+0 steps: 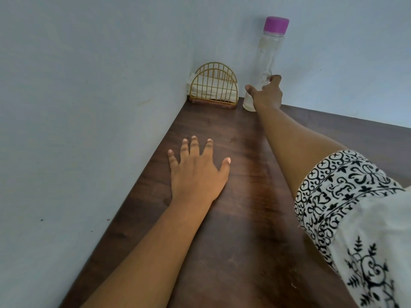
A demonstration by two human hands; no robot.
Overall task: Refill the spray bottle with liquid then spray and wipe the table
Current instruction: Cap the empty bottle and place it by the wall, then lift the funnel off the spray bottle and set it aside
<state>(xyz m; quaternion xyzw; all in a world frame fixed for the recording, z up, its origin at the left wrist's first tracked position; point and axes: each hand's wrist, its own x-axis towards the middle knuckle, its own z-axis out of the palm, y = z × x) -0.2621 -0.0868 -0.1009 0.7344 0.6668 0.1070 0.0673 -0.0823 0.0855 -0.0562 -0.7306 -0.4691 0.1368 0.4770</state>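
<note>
Just right of a gold wire napkin holder (pixel 213 85) in the upper-centre corner, a clear bottle (pixel 270 52) with purple cap (pixel 276 24) stands upright on the dark wood surface (pixel 233 218) by the wall (pixel 344 63). The right hand (pixel 268 94) curls its grip round the lower part; the left hand (pixel 195 174) lies flat mid-frame, fingers spread.

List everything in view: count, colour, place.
bottle: one, clear with purple cap, upright at the table's far edge
holder: one, gold wire, far corner, left of bottle
napkins: stack, white, in the holder
table: one, dark brown, against the walls
walls: two, pale blue, meeting behind the holder
sleeve: one, white with black print, right arm
left hand: one, flat on the table, fingers spread
right hand: one, gripping the bottle low down
</note>
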